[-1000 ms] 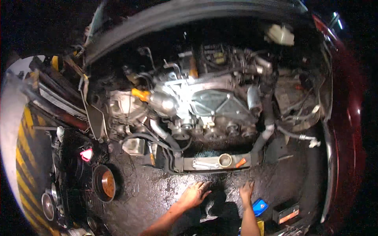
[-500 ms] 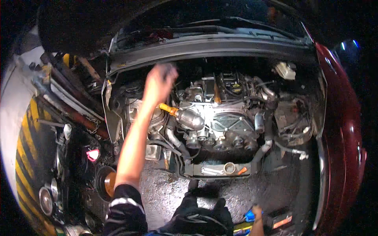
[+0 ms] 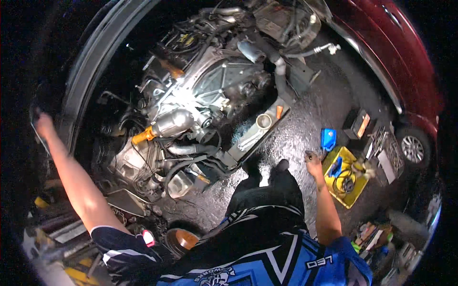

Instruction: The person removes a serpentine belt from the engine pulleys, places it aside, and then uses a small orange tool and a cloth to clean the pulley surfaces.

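My left hand [image 3: 45, 126] is stretched out to the far left, past the car's front body edge. Its fingers look closed around something dark, which the shadow hides. Low on the right, over the wet floor, my right hand [image 3: 312, 163] has its fingers curled, with a small dark thing at the fingertips that I cannot make out. Beside it are a blue container [image 3: 327, 138] and a yellow tray [image 3: 348, 202] holding parts. Before me lies the exposed engine [image 3: 229, 88]. A silver work light with an orange handle [image 3: 168, 125] rests on it, shining brightly.
A crossbar [image 3: 247, 137] carries wrenches, a round cup [image 3: 263, 121] and an orange piece [image 3: 279, 112]. A dark box [image 3: 357, 124] and loose tools [image 3: 378, 143] lie right, near a car wheel [image 3: 413, 148]. A brown-lined bowl [image 3: 183, 238] stands near my left sleeve.
My view has turned, so the engine appears tilted and further up. My left hand has left the space above the engine for the far left. My right hand is now apart from the blue container.
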Action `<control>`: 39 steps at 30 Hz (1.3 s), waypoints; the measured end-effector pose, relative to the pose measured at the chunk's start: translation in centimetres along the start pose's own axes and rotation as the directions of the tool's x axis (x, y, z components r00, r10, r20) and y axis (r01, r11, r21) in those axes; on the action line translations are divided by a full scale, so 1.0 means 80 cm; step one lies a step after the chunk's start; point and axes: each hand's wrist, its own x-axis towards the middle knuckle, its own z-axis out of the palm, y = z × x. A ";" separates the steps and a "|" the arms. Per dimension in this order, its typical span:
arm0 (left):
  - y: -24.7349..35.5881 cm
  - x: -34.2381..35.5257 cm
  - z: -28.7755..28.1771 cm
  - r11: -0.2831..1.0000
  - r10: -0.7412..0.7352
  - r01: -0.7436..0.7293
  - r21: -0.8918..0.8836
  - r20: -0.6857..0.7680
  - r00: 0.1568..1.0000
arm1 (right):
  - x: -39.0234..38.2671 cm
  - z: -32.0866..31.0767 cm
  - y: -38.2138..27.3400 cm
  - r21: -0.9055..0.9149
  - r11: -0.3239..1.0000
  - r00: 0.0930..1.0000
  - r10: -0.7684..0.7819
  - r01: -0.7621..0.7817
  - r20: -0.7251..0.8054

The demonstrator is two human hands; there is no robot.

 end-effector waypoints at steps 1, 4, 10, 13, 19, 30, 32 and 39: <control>-0.046 -0.017 -0.007 0.994 -0.096 0.095 -0.048 -0.018 0.995 | 0.002 0.018 -0.006 -0.034 0.999 0.999 -0.040 0.040 -0.010; 0.007 -0.192 -0.028 0.701 -0.030 -0.095 -0.706 -0.162 0.986 | -0.020 -0.003 -0.017 -0.171 0.984 0.985 0.023 -0.053 -0.173; 0.075 -0.460 -0.363 0.334 0.013 -0.143 -0.932 -0.147 0.989 | -0.025 0.009 -0.158 0.337 0.922 0.982 -0.174 0.189 -0.075; 0.103 -0.650 -0.411 0.461 0.418 -0.052 -0.886 0.165 0.893 | -0.068 0.000 -0.269 0.419 0.851 0.929 -0.368 0.317 0.043; 0.181 -0.891 -0.376 0.403 0.888 0.318 -0.858 0.451 0.091 | -0.091 0.035 -0.301 0.676 0.708 0.898 -0.410 0.206 0.156; 0.226 -0.425 -0.236 0.322 0.699 -0.597 -0.734 -0.241 0.673 | 0.001 0.141 -0.220 0.843 0.114 0.842 -0.075 -0.525 0.534; 0.251 -0.357 -0.188 0.322 0.759 -0.845 -0.426 -0.418 0.500 | 0.028 0.155 -0.234 0.884 0.201 0.894 -0.067 -0.422 0.443; 0.256 -0.250 -0.049 0.377 0.736 -0.642 -0.668 -0.204 0.645 | 0.189 0.303 -0.231 0.781 0.622 0.980 0.186 -0.058 -0.075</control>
